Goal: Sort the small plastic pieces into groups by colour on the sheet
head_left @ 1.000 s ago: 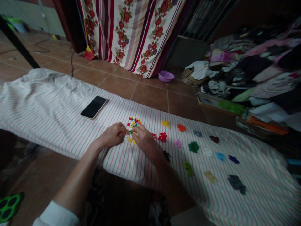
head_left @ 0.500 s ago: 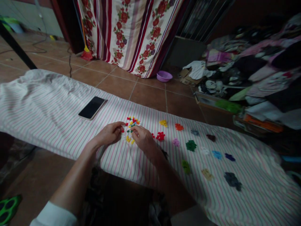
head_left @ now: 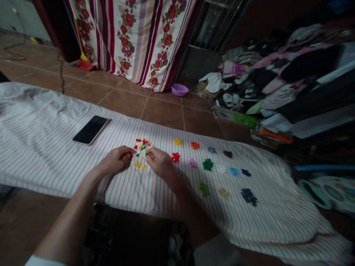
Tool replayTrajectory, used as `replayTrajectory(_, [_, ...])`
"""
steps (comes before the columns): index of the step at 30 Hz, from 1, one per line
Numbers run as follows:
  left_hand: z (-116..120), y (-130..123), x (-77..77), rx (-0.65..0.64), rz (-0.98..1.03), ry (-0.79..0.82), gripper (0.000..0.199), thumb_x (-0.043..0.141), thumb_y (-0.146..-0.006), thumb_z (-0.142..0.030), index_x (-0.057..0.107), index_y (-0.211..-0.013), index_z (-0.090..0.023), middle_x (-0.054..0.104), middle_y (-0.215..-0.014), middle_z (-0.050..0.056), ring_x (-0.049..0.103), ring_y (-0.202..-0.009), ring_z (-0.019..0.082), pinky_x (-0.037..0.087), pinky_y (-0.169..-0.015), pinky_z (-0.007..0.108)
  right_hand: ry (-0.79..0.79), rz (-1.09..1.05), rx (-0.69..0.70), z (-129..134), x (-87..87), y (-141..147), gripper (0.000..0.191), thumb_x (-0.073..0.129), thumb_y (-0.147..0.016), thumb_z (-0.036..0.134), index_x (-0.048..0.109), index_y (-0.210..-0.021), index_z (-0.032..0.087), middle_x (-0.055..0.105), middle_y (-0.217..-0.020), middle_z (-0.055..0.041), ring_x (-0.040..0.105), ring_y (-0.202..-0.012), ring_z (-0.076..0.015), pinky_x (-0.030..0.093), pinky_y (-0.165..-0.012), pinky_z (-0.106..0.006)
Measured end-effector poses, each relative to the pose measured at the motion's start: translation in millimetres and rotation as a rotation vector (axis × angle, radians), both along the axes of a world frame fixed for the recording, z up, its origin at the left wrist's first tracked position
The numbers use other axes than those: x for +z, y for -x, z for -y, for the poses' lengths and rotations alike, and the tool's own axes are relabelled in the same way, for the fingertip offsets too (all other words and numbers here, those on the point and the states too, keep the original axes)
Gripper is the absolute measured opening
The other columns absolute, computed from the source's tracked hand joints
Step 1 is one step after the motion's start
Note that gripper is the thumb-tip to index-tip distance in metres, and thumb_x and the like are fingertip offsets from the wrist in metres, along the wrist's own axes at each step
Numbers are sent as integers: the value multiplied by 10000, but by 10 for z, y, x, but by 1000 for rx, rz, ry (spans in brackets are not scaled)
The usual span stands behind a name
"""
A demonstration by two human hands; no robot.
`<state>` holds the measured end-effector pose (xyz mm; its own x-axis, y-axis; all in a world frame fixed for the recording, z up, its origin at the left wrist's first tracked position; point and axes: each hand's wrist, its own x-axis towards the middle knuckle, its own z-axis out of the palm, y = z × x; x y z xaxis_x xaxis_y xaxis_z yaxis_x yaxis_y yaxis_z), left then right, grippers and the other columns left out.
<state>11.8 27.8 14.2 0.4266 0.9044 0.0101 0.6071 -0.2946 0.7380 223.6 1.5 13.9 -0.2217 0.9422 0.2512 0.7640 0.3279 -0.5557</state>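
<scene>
Small mixed-colour plastic pieces (head_left: 143, 142), mostly red, yellow, green and white, lie in a loose cluster on the striped cloth. From its left side my left hand (head_left: 118, 159) reaches in, thumb and fingers closed, with a small red piece (head_left: 131, 155) showing at the fingertips. My right hand (head_left: 161, 162) is at the cluster's right side, fingers pinched beside a green bit; whatever lies between them is too small to make out. Several yellow pieces (head_left: 138, 164) lie between the hands. A pile of red pieces (head_left: 175, 157) sits just right of my right hand.
Single-colour piles spread rightward, among them yellow (head_left: 178, 142), orange (head_left: 195, 145), dark green (head_left: 208, 164), lime (head_left: 203, 188) and dark grey (head_left: 249, 197). A phone (head_left: 91, 130) lies to the left on the cloth. Beyond the cloth's far edge stands a purple basin (head_left: 179, 89) on the tiles.
The whole view has shifted, so everything appears further left. My left index finger has drawn back from the cluster's upper red piece. My right hand stays pinched at the cluster.
</scene>
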Motion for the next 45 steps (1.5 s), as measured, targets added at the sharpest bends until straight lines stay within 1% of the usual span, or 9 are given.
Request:
replayTrajectory(3, [-13,7,-18,2,-17,-9,358,413,-812,-286,679,-1027,-183,704,-1039,79,655,-941,178,515,-861,323,-16,-8,-62,-16,58,-117,185,502,-800,140,628,-912,217,701,-823,-20,646,-762,-156,474,-736,-258])
replayTrajectory(6, [-21,12,-18,-1,-39,-9,359,415,-810,-312,683,-1016,-191,704,-1034,69,654,-929,177,513,-851,315,-11,-7,-161,-45,158,-350,191,509,-781,151,646,-898,215,696,-790,-14,644,-736,-157,474,-721,-261])
replayTrajectory(13, [-25,-1,-1,6,-69,29,371,409,-812,-326,679,-1022,-183,703,-1024,75,650,-907,178,508,-834,313,-15,-13,-408,-33,364,-1250,215,531,-754,219,691,-898,207,707,-825,-27,643,-764,-171,484,-740,-290])
replayTrajectory(17, [-30,-11,8,13,-69,28,377,409,-805,-346,684,-1004,-181,697,-1037,80,651,-903,184,514,-827,313,-61,96,-489,54,322,-1724,204,539,-719,203,714,-823,200,701,-920,-62,632,-896,-208,482,-826,-332])
replayTrajectory(22, [-33,-22,2,31,-73,22,383,428,-792,-383,692,-985,-184,700,-1005,82,651,-864,203,525,-824,346,-57,178,-528,160,131,-2118,198,536,-722,205,724,-783,195,695,-948,-82,618,-954,-230,469,-885,-373])
replayTrajectory(28, [-44,-36,-14,42,-64,45,396,444,-783,-414,692,-987,-184,705,-956,81,651,-844,217,544,-792,360,-29,202,-511,208,-22,-2243,192,541,-725,189,728,-771,200,698,-963,-89,622,-985,-242,455,-928,-404])
replayTrajectory(33, [-57,-38,-26,51,-74,49,401,443,-785,-419,691,-996,-184,705,-977,92,657,-852,229,545,-804,372,-51,200,-518,211,-37,-2253,202,529,-731,179,725,-777,199,697,-989,-94,618,-1021,-242,454,-938,-394])
replayTrajectory(39, [-77,-21,-95,52,-52,31,384,459,-783,-436,695,-970,-198,693,-1054,97,656,-913,238,523,-882,392,-13,263,-470,225,-75,-2260,238,502,-721,135,727,-774,191,714,-914,-73,635,-943,-219,450,-928,-373])
replayTrajectory(45, [-72,-22,-73,54,-57,48,416,464,-767,-460,701,-985,-196,701,-993,92,659,-856,234,548,-807,380,-8,320,-451,212,-74,-2213,263,494,-725,106,738,-777,189,728,-905,-72,643,-911,-208,451,-913,-339])
